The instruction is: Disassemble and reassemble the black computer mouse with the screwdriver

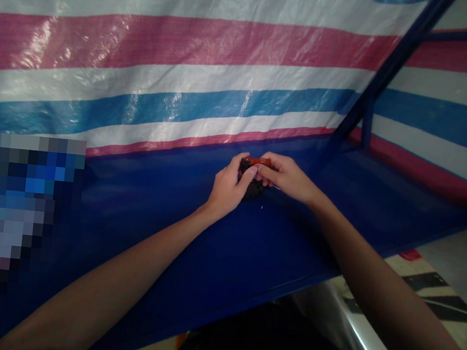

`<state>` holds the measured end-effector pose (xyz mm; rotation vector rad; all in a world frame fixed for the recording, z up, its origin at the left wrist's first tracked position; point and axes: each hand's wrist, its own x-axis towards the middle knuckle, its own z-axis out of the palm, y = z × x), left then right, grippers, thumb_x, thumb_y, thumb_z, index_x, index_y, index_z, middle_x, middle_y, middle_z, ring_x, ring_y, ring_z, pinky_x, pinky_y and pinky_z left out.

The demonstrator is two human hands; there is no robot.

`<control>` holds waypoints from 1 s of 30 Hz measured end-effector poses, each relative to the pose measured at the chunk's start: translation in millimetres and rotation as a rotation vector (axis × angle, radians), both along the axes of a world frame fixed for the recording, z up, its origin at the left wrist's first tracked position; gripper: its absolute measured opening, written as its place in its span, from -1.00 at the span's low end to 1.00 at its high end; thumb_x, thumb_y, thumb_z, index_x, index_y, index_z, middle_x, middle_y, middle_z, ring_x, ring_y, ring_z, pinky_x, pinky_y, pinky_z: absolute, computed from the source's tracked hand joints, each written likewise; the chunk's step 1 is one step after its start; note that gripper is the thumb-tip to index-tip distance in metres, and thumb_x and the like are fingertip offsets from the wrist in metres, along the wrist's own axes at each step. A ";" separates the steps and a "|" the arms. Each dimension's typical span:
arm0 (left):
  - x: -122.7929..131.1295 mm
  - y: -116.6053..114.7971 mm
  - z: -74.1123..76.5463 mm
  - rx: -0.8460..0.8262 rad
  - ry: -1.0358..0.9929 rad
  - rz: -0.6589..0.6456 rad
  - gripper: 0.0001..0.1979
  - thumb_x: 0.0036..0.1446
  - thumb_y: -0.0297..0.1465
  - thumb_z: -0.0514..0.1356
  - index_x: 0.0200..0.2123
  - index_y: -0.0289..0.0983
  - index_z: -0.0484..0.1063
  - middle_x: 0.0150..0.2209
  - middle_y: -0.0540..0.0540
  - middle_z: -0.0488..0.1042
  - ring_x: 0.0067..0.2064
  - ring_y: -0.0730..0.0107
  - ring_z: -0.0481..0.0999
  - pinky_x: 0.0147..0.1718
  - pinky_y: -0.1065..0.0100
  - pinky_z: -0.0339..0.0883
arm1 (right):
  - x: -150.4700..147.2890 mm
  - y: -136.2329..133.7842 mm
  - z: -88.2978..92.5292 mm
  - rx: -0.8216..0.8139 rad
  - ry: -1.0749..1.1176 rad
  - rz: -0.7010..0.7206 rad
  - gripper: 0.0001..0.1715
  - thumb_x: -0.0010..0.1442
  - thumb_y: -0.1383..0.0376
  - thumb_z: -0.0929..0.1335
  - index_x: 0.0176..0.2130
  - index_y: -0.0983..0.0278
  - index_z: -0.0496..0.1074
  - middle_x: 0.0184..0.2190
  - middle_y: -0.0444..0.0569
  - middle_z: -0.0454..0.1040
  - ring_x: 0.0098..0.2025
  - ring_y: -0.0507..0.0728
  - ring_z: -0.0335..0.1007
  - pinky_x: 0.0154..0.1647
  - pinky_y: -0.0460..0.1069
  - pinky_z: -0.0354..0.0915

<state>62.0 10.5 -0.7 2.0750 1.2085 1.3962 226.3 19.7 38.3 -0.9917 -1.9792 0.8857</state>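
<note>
Out over the blue surface, my two hands meet at a small orange-red and black object (258, 161), its kind too small to make out. My left hand (227, 186) is closed round its black end, thumb in front. From the other side, my right hand (287, 176) pinches the orange-red part between thumb and fingers. Just beneath the fingers is a black lump (253, 190), partly hidden by them; whether it joins the held object I cannot tell. A thin pale sliver (276, 187) shows below my right hand. Nearer to me lies a tiny white speck (262, 207).
A blue sheet (159, 256) covers the surface under my arms. Behind it hangs a striped plastic tarp (167, 42), with a dark blue frame bar (386, 74) slanting at the right. A blurred-out patch (10, 219) fills the left side. Floor (430, 271) shows lower right.
</note>
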 end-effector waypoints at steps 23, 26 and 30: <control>-0.4 1.0 -4.4 -0.033 -0.090 -0.052 -0.65 0.30 -0.22 -0.11 0.02 -0.20 0.27 -0.18 -0.08 0.51 -0.25 0.38 0.54 -0.19 0.28 0.40 | 3.1 2.8 -4.7 0.050 -0.107 -0.042 -0.67 0.17 0.08 0.29 -0.44 0.29 0.31 -0.57 -0.13 0.38 -0.52 0.01 0.33 -0.49 -0.06 0.20; -0.3 0.6 -4.0 -0.036 -0.089 -0.053 -0.66 0.30 -0.22 -0.11 0.02 -0.20 0.27 -0.10 -0.10 0.50 -0.20 0.37 0.54 -0.19 0.29 0.40 | 3.3 2.3 -4.5 0.055 -0.112 -0.048 -0.68 0.17 0.09 0.29 -0.44 0.28 0.31 -0.57 -0.13 0.38 -0.51 0.02 0.33 -0.48 -0.06 0.20; -0.3 0.6 -3.5 -0.031 -0.083 -0.052 -0.66 0.30 -0.22 -0.11 0.02 -0.20 0.27 -0.08 -0.10 0.49 -0.14 0.36 0.53 -0.17 0.29 0.40 | 2.8 1.8 -3.7 0.063 -0.123 -0.055 -0.69 0.17 0.10 0.29 -0.44 0.29 0.32 -0.57 -0.13 0.39 -0.51 0.02 0.34 -0.48 -0.05 0.20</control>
